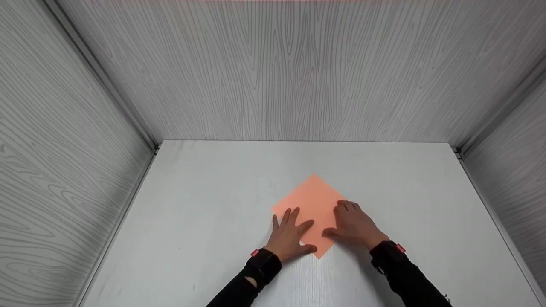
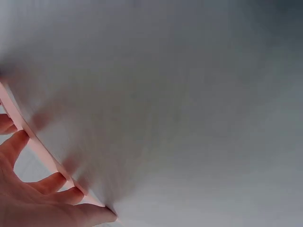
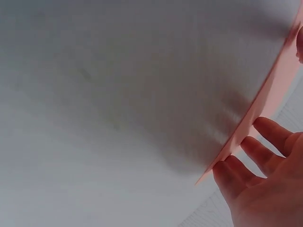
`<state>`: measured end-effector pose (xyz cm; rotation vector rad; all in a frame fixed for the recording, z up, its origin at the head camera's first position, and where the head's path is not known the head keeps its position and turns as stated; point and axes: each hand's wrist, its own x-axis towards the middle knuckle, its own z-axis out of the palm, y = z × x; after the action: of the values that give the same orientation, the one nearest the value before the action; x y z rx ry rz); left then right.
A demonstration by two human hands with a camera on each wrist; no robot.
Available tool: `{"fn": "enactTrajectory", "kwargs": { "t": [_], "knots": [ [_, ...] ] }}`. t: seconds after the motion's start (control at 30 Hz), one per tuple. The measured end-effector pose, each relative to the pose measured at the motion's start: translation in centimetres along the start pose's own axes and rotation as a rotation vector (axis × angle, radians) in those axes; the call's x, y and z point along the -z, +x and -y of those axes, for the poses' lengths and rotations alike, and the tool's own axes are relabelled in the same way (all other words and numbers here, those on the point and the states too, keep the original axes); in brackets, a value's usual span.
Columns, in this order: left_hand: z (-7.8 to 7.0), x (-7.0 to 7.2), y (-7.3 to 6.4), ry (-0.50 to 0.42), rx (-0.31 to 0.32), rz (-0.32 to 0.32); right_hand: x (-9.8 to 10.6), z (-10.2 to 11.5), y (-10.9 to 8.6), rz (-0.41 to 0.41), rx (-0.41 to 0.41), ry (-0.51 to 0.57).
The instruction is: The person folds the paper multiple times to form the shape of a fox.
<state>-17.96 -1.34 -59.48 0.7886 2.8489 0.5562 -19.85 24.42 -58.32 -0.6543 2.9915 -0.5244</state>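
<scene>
A square sheet of orange paper [image 1: 313, 198] lies on the white table, turned so that one corner points away from me and another towards me. My left hand [image 1: 288, 239] rests on its lower left side, fingers spread and thumb near the close corner. On the right, my right hand [image 1: 356, 226] touches the paper with its fingertips near the right corner, its thumb lower down on the sheet. In the left wrist view the fingers of my left hand [image 2: 33, 203] meet the thin band of paper [image 2: 41, 150]. The right wrist view shows straight fingers on the paper [image 3: 277, 85].
The white tabletop [image 1: 204, 204] surrounds the sheet. A wood-grain panel [image 1: 273, 72] stands behind it, with side panels at left [image 1: 55, 170] and right [image 1: 516, 149]. Black bands with red tags sit on both wrists.
</scene>
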Motion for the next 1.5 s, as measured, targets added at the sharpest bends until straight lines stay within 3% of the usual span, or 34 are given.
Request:
{"fn": "enactTrajectory", "kwargs": {
  "t": [0.2, 0.37, 0.73, 0.97, 1.23, 1.4, 1.5],
  "knots": [
    [0.3, 0.4, -0.8, -0.006, 0.019, -0.001, 0.7, -0.4, 2.7, -0.005, -0.189, 0.251],
    [0.0, 0.3, -0.8, -0.031, 0.009, 0.007, 0.7, -0.9, 5.0, 0.000, -0.269, 0.257],
    [-0.7, -0.4, -0.8, -0.005, 0.004, 0.027, -0.2, -0.7, 9.0, -0.033, -0.166, 0.111],
    [-0.7, -0.5, -0.8, -0.014, -0.003, 0.050, -1.2, -0.3, 10.1, -0.052, -0.201, 0.086],
    [-0.3, -0.2, -0.4, -0.005, -0.004, 0.015, -0.8, -0.3, 10.3, -0.083, -0.199, 0.186],
    [-0.3, 0.0, -0.1, -0.006, -0.012, 0.013, 0.1, -0.6, 10.8, -0.021, -0.237, 0.248],
    [-0.2, 0.2, 0.1, -0.011, -0.009, 0.016, 0.9, -0.4, 11.2, 0.016, -0.254, 0.347]
  ]
}}
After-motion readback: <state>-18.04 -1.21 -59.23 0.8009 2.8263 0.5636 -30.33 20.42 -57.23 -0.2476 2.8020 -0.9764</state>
